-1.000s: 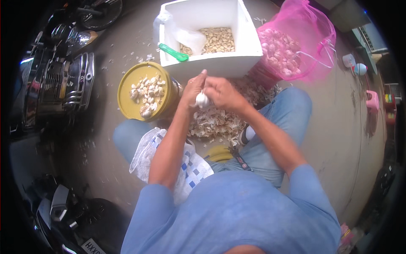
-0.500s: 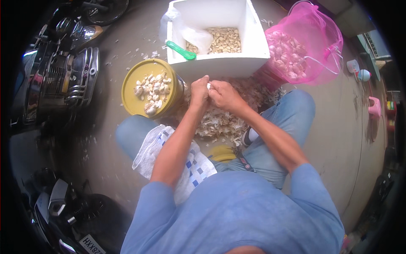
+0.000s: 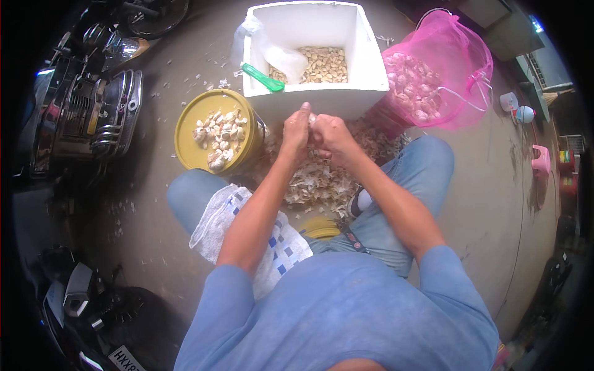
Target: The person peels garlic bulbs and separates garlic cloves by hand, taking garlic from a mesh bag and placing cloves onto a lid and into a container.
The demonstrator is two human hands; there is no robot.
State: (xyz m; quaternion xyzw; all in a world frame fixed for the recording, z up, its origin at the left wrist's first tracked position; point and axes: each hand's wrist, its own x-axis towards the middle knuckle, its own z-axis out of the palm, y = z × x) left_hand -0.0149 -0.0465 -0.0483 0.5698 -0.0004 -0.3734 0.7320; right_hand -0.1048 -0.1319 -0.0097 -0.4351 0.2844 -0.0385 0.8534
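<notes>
- Sitting on the concrete floor (image 3: 154, 247), the person holds both hands together just in front of the white foam box (image 3: 365, 55), above a heap of papery garlic skins (image 3: 322, 179).
- Left hand (image 3: 296, 131): fingers pinched upward around a small pale garlic clove (image 3: 311, 117); the clove is mostly hidden, so only a sliver shows.
- Right hand (image 3: 331, 133): clenched close against the left, fingertips on the same clove. Whether it is pulling skin or only steadying cannot be told.
- Done so far, judging by the lie of things: a layer of peeled cloves (image 3: 322, 65) covers the floor of the white box, beside a clear plastic bag (image 3: 272, 52); a green-handled tool (image 3: 263, 78) rests on the box rim.
- The round yellow tub (image 3: 189, 133) to the left holds a loose scatter of pale garlic pieces, some apparently with skin on; it is far from full.
- Left to do, as a judgement: the pink mesh sack (image 3: 433, 74) at the right looks well filled with whole bulbs, so a good share remains.
- Skins also lie scattered over the floor toward the parked motorbike (image 3: 86, 117).
- A white cloth with blue squares (image 3: 241, 235) lies over the left knee, untouched.
</notes>
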